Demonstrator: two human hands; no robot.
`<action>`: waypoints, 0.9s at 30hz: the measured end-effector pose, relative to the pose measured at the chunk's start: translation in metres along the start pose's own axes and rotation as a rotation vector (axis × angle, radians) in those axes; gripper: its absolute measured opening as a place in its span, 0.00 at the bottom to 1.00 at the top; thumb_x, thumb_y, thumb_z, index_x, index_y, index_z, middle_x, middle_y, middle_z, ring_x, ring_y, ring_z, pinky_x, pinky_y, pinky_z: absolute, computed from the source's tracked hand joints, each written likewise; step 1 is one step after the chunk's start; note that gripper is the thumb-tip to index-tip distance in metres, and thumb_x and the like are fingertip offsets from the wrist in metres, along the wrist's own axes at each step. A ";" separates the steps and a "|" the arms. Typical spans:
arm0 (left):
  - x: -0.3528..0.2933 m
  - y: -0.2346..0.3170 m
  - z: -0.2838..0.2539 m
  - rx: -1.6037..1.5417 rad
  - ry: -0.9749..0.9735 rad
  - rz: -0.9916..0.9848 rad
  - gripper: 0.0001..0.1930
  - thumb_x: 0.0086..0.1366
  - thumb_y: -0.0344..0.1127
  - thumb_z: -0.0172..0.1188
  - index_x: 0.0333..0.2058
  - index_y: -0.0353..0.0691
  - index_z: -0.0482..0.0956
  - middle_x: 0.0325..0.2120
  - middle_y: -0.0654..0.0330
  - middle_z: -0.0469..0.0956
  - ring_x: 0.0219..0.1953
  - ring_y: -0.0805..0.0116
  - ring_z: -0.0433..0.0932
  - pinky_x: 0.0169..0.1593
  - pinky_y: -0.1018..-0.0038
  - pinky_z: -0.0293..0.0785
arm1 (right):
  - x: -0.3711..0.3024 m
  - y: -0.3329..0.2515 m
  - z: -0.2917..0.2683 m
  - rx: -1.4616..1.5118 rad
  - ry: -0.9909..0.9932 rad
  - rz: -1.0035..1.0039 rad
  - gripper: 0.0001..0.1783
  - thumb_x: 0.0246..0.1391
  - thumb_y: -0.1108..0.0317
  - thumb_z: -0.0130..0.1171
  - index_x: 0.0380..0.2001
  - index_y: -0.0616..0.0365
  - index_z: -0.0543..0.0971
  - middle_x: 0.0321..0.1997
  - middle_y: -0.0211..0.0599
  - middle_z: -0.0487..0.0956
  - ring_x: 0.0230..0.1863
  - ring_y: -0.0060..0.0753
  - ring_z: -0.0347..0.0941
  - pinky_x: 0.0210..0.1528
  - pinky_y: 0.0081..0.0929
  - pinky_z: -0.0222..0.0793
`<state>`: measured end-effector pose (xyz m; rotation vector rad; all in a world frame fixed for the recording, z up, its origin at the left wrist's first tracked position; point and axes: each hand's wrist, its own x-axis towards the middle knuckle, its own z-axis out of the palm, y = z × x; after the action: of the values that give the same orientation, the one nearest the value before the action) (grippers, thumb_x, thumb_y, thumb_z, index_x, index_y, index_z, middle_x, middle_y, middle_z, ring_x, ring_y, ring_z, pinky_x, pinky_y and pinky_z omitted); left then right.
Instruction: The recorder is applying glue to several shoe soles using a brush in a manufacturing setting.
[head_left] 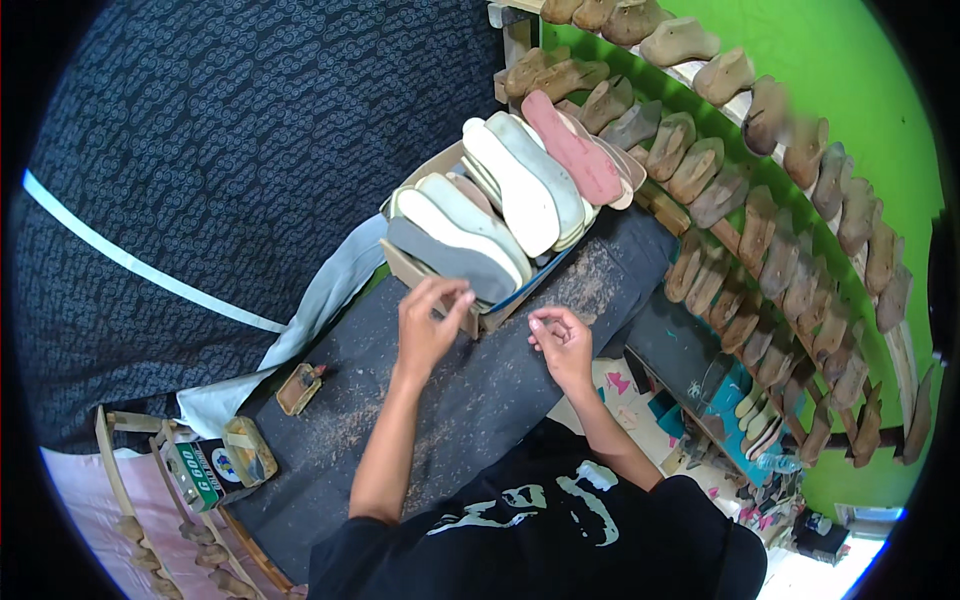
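Note:
A cardboard box (403, 270) stands on the dark-covered table, packed with shoe insoles. A dark grey insole (450, 258) lies in front, beside white insoles (512, 190) and pale grey ones. On the far right side of the pile rest pink insoles (573, 150). My left hand (430, 318) is at the box's near edge, by the end of the dark grey insole, its fingers bent and apart; whether it touches is unclear. Right of the box's near corner, my right hand (562, 345) hovers over the table with fingers loosely curled. Neither hand visibly holds anything.
Scraps and dust litter the table cover (470, 420). A small open container (299, 389) sits left of my left forearm, with a green box (195, 477) at the table's left end. Racks of wooden shoe lasts (698, 170) line the green wall. Dark patterned cloth (260, 130) hangs behind.

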<state>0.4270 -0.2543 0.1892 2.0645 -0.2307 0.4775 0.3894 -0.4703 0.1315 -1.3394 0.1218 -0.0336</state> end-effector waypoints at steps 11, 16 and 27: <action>0.185 0.000 0.049 0.287 -0.089 0.252 0.25 0.72 0.37 0.62 0.64 0.36 0.71 0.62 0.42 0.72 0.66 0.43 0.69 0.69 0.57 0.65 | 0.074 -0.047 -0.023 -0.429 -0.165 -0.219 0.26 0.54 0.80 0.66 0.58 0.62 0.78 0.64 0.43 0.76 0.38 0.29 0.84 0.37 0.21 0.80; 0.220 -0.036 0.064 0.344 -0.116 0.138 0.26 0.74 0.37 0.58 0.66 0.33 0.68 0.65 0.40 0.70 0.69 0.43 0.67 0.71 0.57 0.63 | 0.080 -0.046 -0.028 -0.391 -0.241 -0.195 0.26 0.55 0.81 0.63 0.59 0.61 0.78 0.63 0.44 0.78 0.40 0.31 0.85 0.38 0.24 0.82; 0.213 -0.002 0.038 0.114 0.032 0.084 0.20 0.67 0.24 0.62 0.57 0.37 0.80 0.54 0.51 0.79 0.54 0.57 0.81 0.56 0.63 0.81 | 0.077 -0.048 -0.024 -0.310 -0.216 -0.190 0.24 0.57 0.80 0.63 0.58 0.63 0.78 0.53 0.46 0.83 0.39 0.26 0.83 0.39 0.22 0.79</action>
<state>0.6300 -0.2800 0.2611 2.1630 -0.2780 0.5861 0.4654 -0.5118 0.1672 -1.6510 -0.1911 -0.0308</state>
